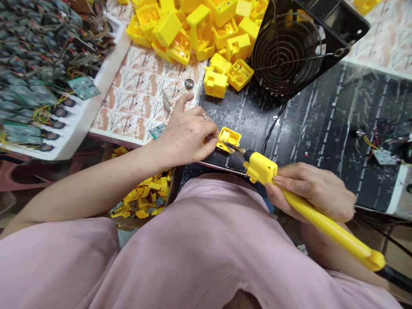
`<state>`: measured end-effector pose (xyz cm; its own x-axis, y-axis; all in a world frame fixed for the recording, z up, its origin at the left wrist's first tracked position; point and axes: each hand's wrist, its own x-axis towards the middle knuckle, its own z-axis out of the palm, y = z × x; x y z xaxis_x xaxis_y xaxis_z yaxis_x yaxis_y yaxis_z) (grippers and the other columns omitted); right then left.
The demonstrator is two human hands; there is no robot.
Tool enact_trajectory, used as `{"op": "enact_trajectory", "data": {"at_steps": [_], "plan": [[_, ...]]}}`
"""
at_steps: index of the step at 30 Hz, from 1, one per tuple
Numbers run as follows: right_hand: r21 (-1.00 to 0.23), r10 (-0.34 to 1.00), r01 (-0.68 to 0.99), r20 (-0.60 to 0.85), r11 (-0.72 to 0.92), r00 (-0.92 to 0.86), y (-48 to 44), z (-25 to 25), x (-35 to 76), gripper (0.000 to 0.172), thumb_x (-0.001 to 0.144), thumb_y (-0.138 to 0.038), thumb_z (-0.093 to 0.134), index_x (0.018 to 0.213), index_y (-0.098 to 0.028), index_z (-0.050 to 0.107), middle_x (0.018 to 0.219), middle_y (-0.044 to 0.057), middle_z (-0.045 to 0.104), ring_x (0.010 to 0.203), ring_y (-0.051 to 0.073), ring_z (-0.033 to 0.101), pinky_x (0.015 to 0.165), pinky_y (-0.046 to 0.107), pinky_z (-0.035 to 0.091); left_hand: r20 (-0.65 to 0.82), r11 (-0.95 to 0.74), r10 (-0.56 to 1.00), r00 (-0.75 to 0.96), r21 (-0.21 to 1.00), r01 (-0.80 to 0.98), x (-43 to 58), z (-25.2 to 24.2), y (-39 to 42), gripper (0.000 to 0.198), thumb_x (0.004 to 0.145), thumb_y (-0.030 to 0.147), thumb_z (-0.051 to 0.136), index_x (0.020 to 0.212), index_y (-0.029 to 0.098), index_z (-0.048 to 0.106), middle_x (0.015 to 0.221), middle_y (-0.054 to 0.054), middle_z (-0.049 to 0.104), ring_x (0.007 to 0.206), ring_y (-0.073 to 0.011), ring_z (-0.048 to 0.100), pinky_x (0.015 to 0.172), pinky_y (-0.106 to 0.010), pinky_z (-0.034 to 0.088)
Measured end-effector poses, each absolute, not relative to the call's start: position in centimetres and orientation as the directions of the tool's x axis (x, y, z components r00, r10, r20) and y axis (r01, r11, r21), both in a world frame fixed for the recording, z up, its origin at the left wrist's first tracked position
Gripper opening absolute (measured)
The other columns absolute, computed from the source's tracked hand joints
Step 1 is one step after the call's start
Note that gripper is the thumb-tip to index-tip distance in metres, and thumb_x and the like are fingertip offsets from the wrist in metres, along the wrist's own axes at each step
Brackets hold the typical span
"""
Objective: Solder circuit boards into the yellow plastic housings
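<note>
Right hand is gripping the yellow tool, fingers wrapping round the handle; its metal tip is pointing at the small case, overlapping it in view; can't tell if it's making contact. Case is lying open side up on the black mat, near the table's front edge. Left hand is hovering close at the case's left side, thumb and index nearly meeting, one finger sticking out; can't tell what they're pinching, a yellow bit is showing between them. Small board is lying just beside the left hand, round part beyond it. More cases are piling up at the back, next to the black fan. Foam tray at left is holding many boards. Yellow parts are sitting below the table. Wired board is lying far right.
</note>
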<state>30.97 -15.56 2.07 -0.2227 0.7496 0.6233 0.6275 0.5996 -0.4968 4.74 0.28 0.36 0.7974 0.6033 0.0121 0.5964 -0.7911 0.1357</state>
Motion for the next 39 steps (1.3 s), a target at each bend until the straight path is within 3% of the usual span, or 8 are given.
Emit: {"op": "enact_trajectory", "data": {"at_steps": [9, 14, 18, 21, 28, 33, 39], "plan": [[-0.502, 0.721, 0.614, 0.672, 0.609, -0.166, -15.1, 1.7, 31.9, 0.014, 0.096, -0.016, 0.085, 0.101, -0.024, 0.075, 0.077, -0.002, 0.079, 0.058, 0.015, 0.074, 0.047, 0.023, 0.059, 0.050, -0.798, 0.593, 0.804, 0.175, 0.577, 4.5, 0.5, 0.4, 0.034, 0.105, 0.034, 0.050, 0.090, 0.030, 0.080, 0.083, -0.001, 0.080, 0.101, -0.0268, 0.077, 0.134, -0.060, 0.039], [-0.528, 0.766, 0.668, 0.635, 0.524, -0.098, -15.8, 1.4, 31.6, 0.038, 0.097, -0.018, 0.086, 0.133, -0.026, 0.077, 0.090, 0.002, 0.085, 0.067, 0.021, 0.080, 0.052, 0.031, 0.068, 0.063, -0.799, 0.588, 0.807, 0.198, 0.567, 4.4, 0.4, 0.5, 0.033, 0.104, 0.034, 0.052, 0.087, 0.031, 0.079, 0.077, 0.000, 0.077, 0.097, -0.0275, 0.077, 0.132, -0.062, 0.041], [-0.535, 0.724, 0.587, 0.677, 0.607, -0.132, -15.9, 1.3, 31.3, 0.021, 0.093, -0.013, 0.088, 0.108, -0.023, 0.077, 0.079, -0.001, 0.080, 0.060, 0.018, 0.076, 0.051, 0.026, 0.065, 0.047, -0.789, 0.596, 0.802, 0.219, 0.574, 4.5, 0.6, 0.4, 0.033, 0.104, 0.033, 0.052, 0.089, 0.031, 0.081, 0.081, -0.001, 0.079, 0.098, -0.0273, 0.076, 0.131, -0.061, 0.042], [-0.519, 0.720, 0.593, 0.676, 0.616, -0.157, -15.7, 1.2, 31.1, 0.021, 0.092, -0.013, 0.091, 0.093, -0.021, 0.072, 0.079, 0.000, 0.079, 0.060, 0.015, 0.075, 0.051, 0.022, 0.063, 0.038, -0.791, 0.591, 0.806, 0.225, 0.569, 4.5, 0.8, 0.4, 0.032, 0.103, 0.032, 0.052, 0.088, 0.031, 0.081, 0.080, 0.000, 0.078, 0.098, -0.0268, 0.075, 0.130, -0.060, 0.043], [-0.489, 0.765, 0.632, 0.581, 0.601, -0.279, -15.8, 1.9, 31.3, 0.029, 0.089, -0.006, 0.091, 0.099, -0.023, 0.070, 0.089, -0.001, 0.083, 0.069, 0.015, 0.079, 0.064, 0.023, 0.068, 0.016, -0.794, 0.583, 0.812, 0.226, 0.565, 4.5, 0.6, 0.6, 0.032, 0.104, 0.033, 0.052, 0.090, 0.030, 0.080, 0.083, -0.001, 0.079, 0.101, -0.0272, 0.075, 0.132, -0.060, 0.040], [-0.505, 0.770, 0.646, 0.602, 0.573, -0.212, -15.7, 2.4, 31.9, 0.021, 0.096, -0.010, 0.083, 0.095, -0.026, 0.069, 0.083, -0.002, 0.080, 0.065, 0.015, 0.076, 0.054, 0.024, 0.064, 0.020, -0.798, 0.580, 0.814, 0.211, 0.564, 4.5, 0.6, 0.6, 0.033, 0.104, 0.033, 0.050, 0.090, 0.030, 0.080, 0.083, -0.002, 0.079, 0.102, -0.0280, 0.076, 0.133, -0.061, 0.039], [-0.510, 0.752, 0.639, 0.637, 0.576, -0.169, -15.7, 2.0, 32.3, 0.020, 0.092, -0.013, 0.091, 0.098, -0.024, 0.075, 0.085, -0.001, 0.081, 0.064, 0.015, 0.075, 0.051, 0.025, 0.062, 0.042, -0.795, 0.586, 0.809, 0.227, 0.563, 4.4, 0.5, 0.5, 0.031, 0.103, 0.033, 0.052, 0.089, 0.032, 0.080, 0.082, -0.001, 0.079, 0.102, -0.0280, 0.076, 0.133, -0.062, 0.040]]}}
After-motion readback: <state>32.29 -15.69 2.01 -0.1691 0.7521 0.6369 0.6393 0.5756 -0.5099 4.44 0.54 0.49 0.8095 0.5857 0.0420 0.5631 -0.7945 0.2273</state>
